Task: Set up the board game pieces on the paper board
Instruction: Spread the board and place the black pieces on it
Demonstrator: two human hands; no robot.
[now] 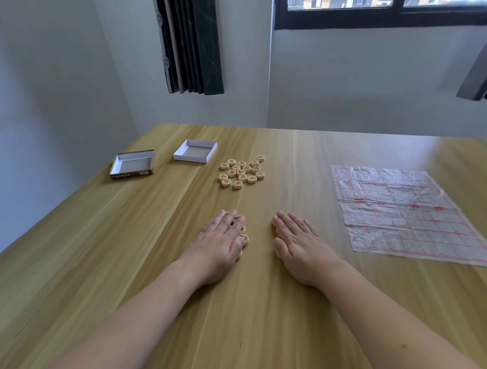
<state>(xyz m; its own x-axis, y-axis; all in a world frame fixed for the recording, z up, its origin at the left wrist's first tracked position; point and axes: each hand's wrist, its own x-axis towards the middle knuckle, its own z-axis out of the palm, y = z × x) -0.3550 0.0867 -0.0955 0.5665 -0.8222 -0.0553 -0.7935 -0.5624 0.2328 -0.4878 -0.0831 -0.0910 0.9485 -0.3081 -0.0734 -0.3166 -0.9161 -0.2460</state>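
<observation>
Both bare forearms reach over the wooden table [144, 264], the left hand [218, 240] and right hand [298, 245] flat with straight fingers, each grip holding nothing but pressing on black-marked pieces [243, 238]. Farther off lie the red-marked pieces [241, 171], two open box halves [195, 151] to their left. Well right, the paper board [407, 213] lies flat and bare.

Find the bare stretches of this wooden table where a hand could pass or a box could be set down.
Bare wood lies between the cluster of red-marked round wooden pieces and the crinkled paper board with red grid, and along the near edge around the forearms. It is crowded under the left hand and right hand, which cover pieces, and around the two open box halves.
</observation>
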